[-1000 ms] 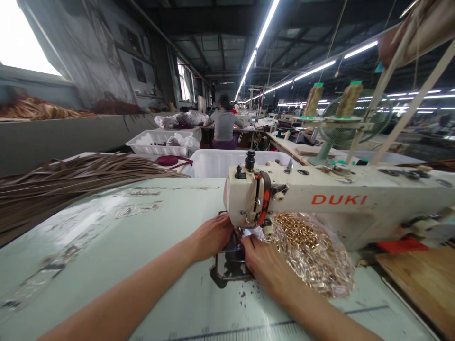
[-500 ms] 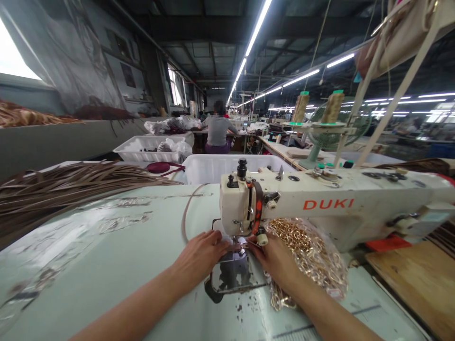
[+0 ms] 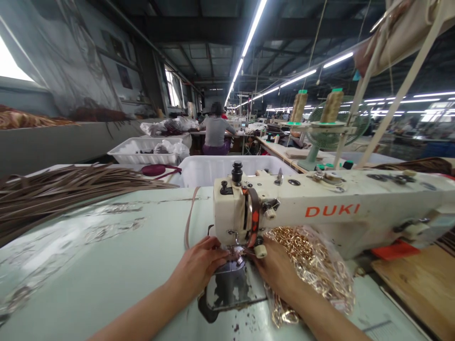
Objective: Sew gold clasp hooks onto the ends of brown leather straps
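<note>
The strap (image 3: 192,213) has straightened, running left of the sewing machine (image 3: 330,192) toward my left hand (image 3: 200,263). Fingers of it and my right hand (image 3: 274,261) meet the needle area; grip cannot be determined. Clear bag (image 3: 344,284): gold hardware (image 3: 289,239). White tub (image 3: 124,155): crumpled plastic (image 3: 169,147).

L hand (image 3: 201,260) & R hand (image 3: 274,263) by sewing m/c head (image 3: 230,215); thin strap (image 3: 189,215) beyond L; gold hardware (image 3: 302,248) nr R.

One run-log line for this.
left hand: beside sewing machine head; right hand: opposite side; strap: behind left hand; gold hardware bag: beside right hand
</note>
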Demonstrator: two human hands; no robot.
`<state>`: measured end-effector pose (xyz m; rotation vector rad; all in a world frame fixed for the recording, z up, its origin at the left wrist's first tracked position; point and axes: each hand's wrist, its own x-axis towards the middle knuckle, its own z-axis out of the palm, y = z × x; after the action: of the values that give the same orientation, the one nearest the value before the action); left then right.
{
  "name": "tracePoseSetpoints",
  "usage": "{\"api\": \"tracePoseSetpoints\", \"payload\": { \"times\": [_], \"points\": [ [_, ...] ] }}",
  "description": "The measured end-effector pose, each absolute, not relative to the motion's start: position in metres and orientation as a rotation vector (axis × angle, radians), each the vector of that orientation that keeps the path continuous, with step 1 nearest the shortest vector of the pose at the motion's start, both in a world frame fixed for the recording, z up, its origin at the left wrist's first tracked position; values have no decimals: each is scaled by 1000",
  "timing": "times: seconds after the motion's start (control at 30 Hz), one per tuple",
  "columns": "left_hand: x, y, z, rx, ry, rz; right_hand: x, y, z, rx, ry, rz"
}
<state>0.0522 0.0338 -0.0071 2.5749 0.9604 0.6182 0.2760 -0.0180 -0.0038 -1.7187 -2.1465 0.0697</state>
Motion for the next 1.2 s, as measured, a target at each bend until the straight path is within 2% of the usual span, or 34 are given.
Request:
{"api": "tracePoseSetpoints", "payload": {
  "times": [0.8, 1.2],
  "points": [
    [50, 46, 1, 2625, 716, 628, 277, -16, -2, -1583, -2168, 158],
    [51, 46, 5, 2647, 650, 612, 273, -19, 5, -1670, -2195, 215]
  ]
}}
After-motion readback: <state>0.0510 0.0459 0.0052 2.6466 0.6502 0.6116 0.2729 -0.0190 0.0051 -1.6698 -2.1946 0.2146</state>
